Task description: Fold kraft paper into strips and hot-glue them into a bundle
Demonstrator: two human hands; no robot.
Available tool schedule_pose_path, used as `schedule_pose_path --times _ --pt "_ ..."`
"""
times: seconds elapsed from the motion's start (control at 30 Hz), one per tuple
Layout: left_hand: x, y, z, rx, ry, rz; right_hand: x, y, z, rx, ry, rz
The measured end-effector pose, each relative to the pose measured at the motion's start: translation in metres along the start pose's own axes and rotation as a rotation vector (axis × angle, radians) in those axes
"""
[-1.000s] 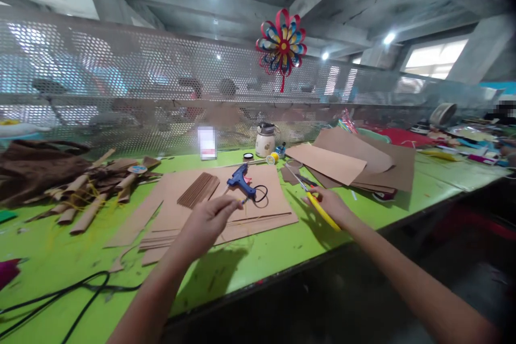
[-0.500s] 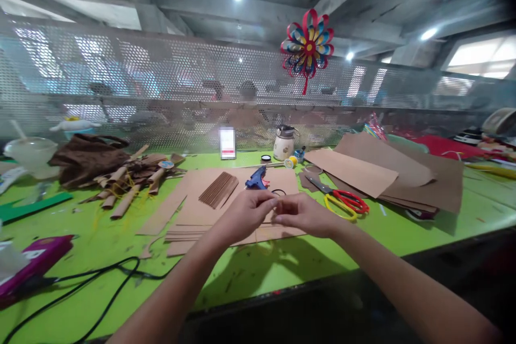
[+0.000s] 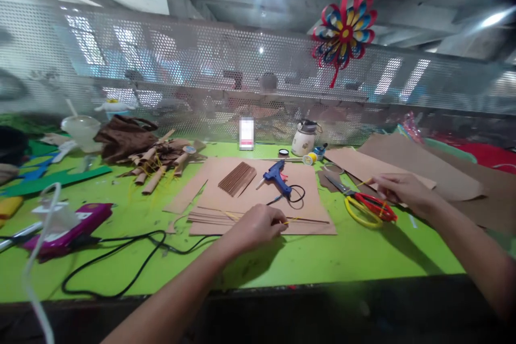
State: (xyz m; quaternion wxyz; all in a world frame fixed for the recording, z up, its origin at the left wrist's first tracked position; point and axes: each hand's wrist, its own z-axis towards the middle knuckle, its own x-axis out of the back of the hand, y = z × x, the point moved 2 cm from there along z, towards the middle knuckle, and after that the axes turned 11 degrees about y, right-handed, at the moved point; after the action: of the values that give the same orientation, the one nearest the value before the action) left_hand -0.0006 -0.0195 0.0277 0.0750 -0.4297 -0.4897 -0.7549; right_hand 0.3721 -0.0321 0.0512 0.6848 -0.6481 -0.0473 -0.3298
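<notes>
so both arms are bare and reaching in. left forearm [image 3: 189,282] comes from around 7 o'clock, aimed between 1 and 2, and the left hand [image 3: 258,226] is back-side up, fingers curled into a pinch facing 3. right forearm [image 3: 463,244] slants in from 4 toward 10 or 11. right hand [image 3: 399,191] is well apart from the other, between its 2 and 3 o'clock, fingertips pinched toward 9.
</notes>
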Motion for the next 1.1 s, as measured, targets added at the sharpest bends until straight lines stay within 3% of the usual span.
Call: schedule_pose_path --times 0.07,0.13,0.2,0.27,0.33,0.43,0.47,0.53,0.63,0.73,0.83,0.97,1.1 --pt "0.003 -0.003 -0.002 -0.027 0.051 0.091 0.012 0.018 0.015 0.070 0.133 -0.256" --pt "0.003 -0.005 -0.002 -0.049 0.072 0.130 0.009 0.022 0.019 0.179 0.271 -0.461" --pt "0.000 -0.006 0.000 -0.051 0.072 0.147 -0.012 0.008 0.011 0.270 0.346 -0.514" --pt "-0.003 -0.006 0.002 -0.035 0.068 0.153 -0.049 -0.021 -0.009 0.381 0.303 -0.480" --pt "-0.006 -0.007 0.003 -0.012 0.069 0.139 -0.094 -0.055 -0.035 0.516 0.008 -0.296" --pt "-0.006 -0.011 0.002 0.038 0.069 0.075 -0.151 -0.090 -0.067 0.543 -0.551 -0.116" --pt "-0.004 -0.013 0.002 0.061 0.067 0.050 -0.162 -0.093 -0.072 0.483 -0.679 -0.081" --pt "0.002 -0.017 0.001 0.107 0.055 0.007 -0.175 -0.090 -0.072 0.316 -0.736 0.022" --pt "0.014 -0.019 -0.001 0.142 -0.002 -0.041 -0.177 -0.072 -0.059 0.103 -0.631 0.194" --pt "0.025 -0.020 -0.003 0.168 -0.080 -0.095 -0.176 -0.057 -0.052 0.067 -0.616 0.248" --pt "0.033 -0.023 -0.005 0.201 -0.101 -0.127 -0.175 -0.056 -0.053 0.188 -0.595 0.201" --pt "0.037 -0.029 -0.005 0.209 -0.104 -0.060 -0.167 -0.066 -0.057 0.421 -0.446 0.089" --pt "0.040 -0.025 -0.013 0.156 -0.081 0.129 -0.150 -0.072 -0.060 0.502 -0.387 0.240"
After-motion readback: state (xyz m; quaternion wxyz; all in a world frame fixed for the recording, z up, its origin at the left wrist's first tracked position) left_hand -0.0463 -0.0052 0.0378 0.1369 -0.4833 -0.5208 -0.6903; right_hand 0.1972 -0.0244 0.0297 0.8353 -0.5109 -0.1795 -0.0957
